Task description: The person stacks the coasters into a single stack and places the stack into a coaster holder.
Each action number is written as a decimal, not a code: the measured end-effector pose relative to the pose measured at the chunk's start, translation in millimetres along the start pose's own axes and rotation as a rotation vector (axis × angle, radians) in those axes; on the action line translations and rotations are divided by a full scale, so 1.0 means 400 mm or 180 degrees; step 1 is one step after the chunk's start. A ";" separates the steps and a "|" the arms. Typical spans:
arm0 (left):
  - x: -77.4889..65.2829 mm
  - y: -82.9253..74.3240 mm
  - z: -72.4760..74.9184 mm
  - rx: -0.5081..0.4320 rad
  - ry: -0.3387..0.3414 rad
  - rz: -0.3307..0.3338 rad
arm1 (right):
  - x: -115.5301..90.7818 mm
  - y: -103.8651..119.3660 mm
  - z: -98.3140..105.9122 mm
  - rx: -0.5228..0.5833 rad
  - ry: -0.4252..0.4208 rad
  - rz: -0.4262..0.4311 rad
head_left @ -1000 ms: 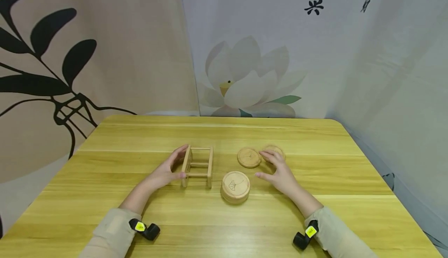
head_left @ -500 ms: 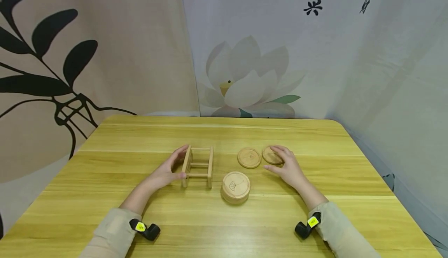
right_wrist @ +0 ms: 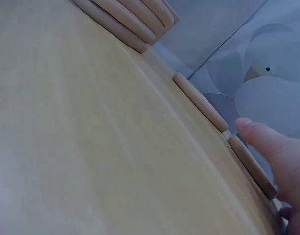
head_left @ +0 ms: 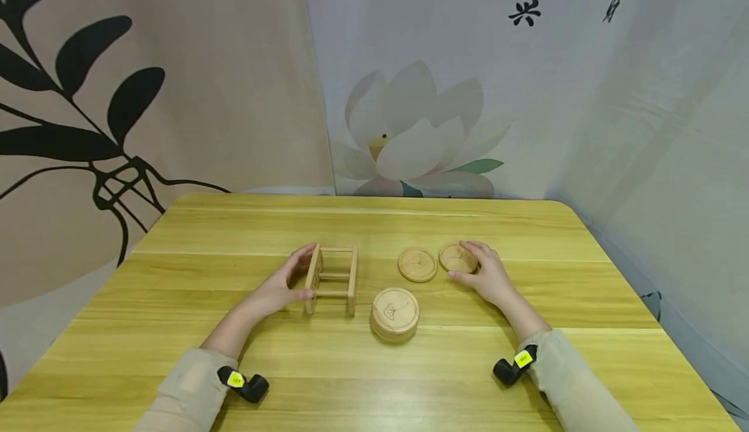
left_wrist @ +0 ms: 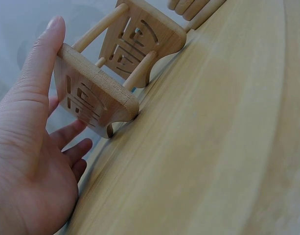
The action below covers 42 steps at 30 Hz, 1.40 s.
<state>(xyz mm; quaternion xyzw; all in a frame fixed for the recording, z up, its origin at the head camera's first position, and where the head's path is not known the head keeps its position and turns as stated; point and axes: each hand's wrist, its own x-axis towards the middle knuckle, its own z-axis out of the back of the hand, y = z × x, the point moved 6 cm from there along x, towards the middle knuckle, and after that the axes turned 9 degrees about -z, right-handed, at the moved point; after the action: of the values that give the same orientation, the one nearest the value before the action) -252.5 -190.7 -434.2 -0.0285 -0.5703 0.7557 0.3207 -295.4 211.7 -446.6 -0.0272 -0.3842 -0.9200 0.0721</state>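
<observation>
My left hand (head_left: 279,290) holds a small wooden coaster rack (head_left: 352,282) by its left side panel, thumb at the near end and fingers at the far end. Cut-out patterns show in its side panels (left_wrist: 86,100) in the left wrist view. The right hand (head_left: 490,277) is spread over the right edge of a round wooden coaster (head_left: 454,259), which lies flat. In the right wrist view the thumb (right_wrist: 257,137) stands out above that coaster, apart from it. Another engraved coaster (head_left: 417,265) lies just to its left.
A stack of several round coasters (head_left: 394,311), the top one bearing a leaf drawing, stands between the hands, nearer the body. Everything rests on a wood-grain table (head_left: 328,380). Behind its far edge hangs a printed cloth (head_left: 421,139).
The right hand has shifted right, from over the right coaster's near-left side to its right edge, uncovering more of it. The left hand and rack have stayed put.
</observation>
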 end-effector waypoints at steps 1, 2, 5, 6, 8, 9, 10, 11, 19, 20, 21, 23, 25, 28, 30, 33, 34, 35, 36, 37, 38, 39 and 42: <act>0.000 0.001 0.000 -0.0004 0.0002 0.0000 | 0.001 -0.001 0.001 -0.0011 -0.0005 0.0000; 0.000 0.001 0.001 -0.0011 0.0001 -0.0002 | 0.002 -0.002 0.001 -0.0025 -0.0005 0.0003; 0.001 0.001 0.001 -0.0030 0.0001 -0.0008 | 0.006 -0.004 0.002 -0.0072 -0.0010 -0.0005; 0.001 0.001 0.001 -0.0029 0.0003 -0.0012 | 0.007 -0.005 0.002 -0.0095 -0.0009 -0.0007; 0.001 0.000 0.001 -0.0026 0.0003 -0.0021 | 0.009 -0.006 0.002 -0.0142 -0.0002 -0.0012; 0.002 0.000 0.001 -0.0022 0.0003 -0.0025 | 0.010 -0.006 0.002 -0.0159 0.0000 -0.0013; 0.002 -0.001 0.001 -0.0020 0.0003 -0.0029 | 0.011 -0.006 0.002 -0.0177 0.0001 -0.0011; 0.002 -0.001 0.001 -0.0017 0.0004 -0.0030 | 0.012 -0.006 0.002 -0.0199 0.0000 -0.0003; 0.002 -0.002 0.002 0.0011 -0.0002 -0.0038 | 0.016 -0.003 0.002 -0.0342 -0.0004 0.0055; 0.001 -0.002 0.002 0.0006 -0.0002 -0.0036 | 0.016 -0.003 0.001 -0.0351 -0.0003 0.0054; 0.001 -0.002 0.002 0.0002 -0.0002 -0.0037 | 0.017 -0.003 0.001 -0.0359 -0.0004 0.0054; 0.000 -0.002 0.002 -0.0022 0.0003 -0.0046 | 0.017 -0.004 0.000 -0.0374 -0.0005 0.0056; -0.001 -0.002 0.001 -0.0035 0.0009 -0.0048 | 0.016 -0.005 -0.001 -0.0374 -0.0003 0.0050; -0.001 -0.002 0.000 -0.0036 0.0012 -0.0049 | 0.015 -0.006 -0.001 -0.0364 0.0001 0.0033; -0.001 -0.002 0.000 -0.0035 0.0016 -0.0044 | 0.014 -0.008 -0.001 -0.0358 -0.0001 0.0015; -0.002 -0.002 0.000 -0.0038 0.0016 -0.0035 | 0.015 -0.007 0.000 -0.0337 -0.0008 0.0005; -0.002 -0.001 0.000 -0.0035 0.0016 -0.0031 | 0.014 -0.007 0.001 -0.0324 -0.0012 -0.0003; -0.002 -0.001 0.000 -0.0039 0.0017 -0.0028 | 0.014 -0.006 0.001 -0.0322 -0.0016 0.0003; -0.002 -0.001 0.000 -0.0039 0.0015 -0.0024 | 0.014 -0.006 0.001 -0.0303 -0.0019 -0.0004; -0.002 -0.001 0.000 -0.0039 0.0015 -0.0020 | 0.014 -0.007 0.001 -0.0300 -0.0020 -0.0006; -0.002 -0.001 0.001 -0.0041 0.0015 -0.0014 | 0.014 -0.007 0.001 -0.0296 -0.0025 -0.0011; -0.002 0.000 0.001 -0.0039 0.0013 -0.0010 | 0.014 -0.008 0.001 -0.0290 -0.0028 -0.0013; -0.002 0.000 0.001 -0.0021 0.0011 0.0001 | 0.013 -0.011 0.000 -0.0285 -0.0041 -0.0037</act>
<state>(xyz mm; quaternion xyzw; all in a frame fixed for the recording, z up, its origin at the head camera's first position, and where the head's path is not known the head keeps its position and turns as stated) -252.0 -191.4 -434.2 -0.0310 -0.5722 0.7538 0.3214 -301.4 214.2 -449.2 -0.0340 -0.3432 -0.9365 0.0630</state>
